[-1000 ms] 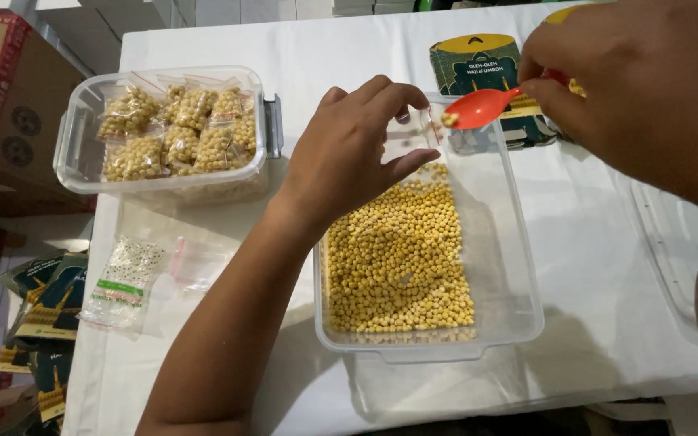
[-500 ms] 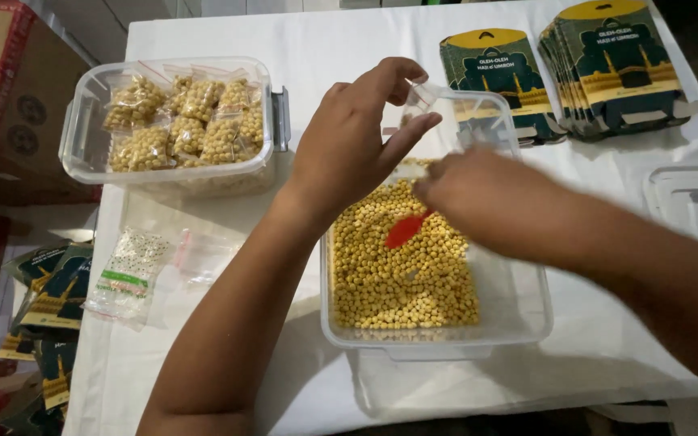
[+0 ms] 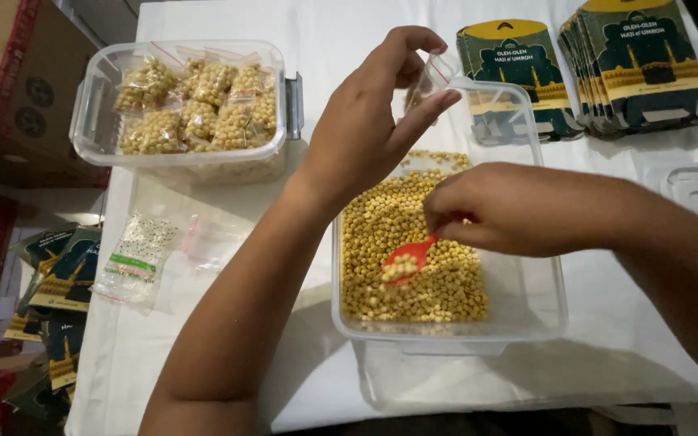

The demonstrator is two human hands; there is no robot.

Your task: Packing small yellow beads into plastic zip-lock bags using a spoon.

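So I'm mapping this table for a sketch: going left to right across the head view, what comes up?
Cardboard box → tub of filled bags → left hand holding a small bag → right hand → stack of dark cards.

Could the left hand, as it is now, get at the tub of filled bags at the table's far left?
Probably yes: the left hand is beside the tub of filled bags, whose top is open, with nothing between, but its fingers are pinching a small clear bag.
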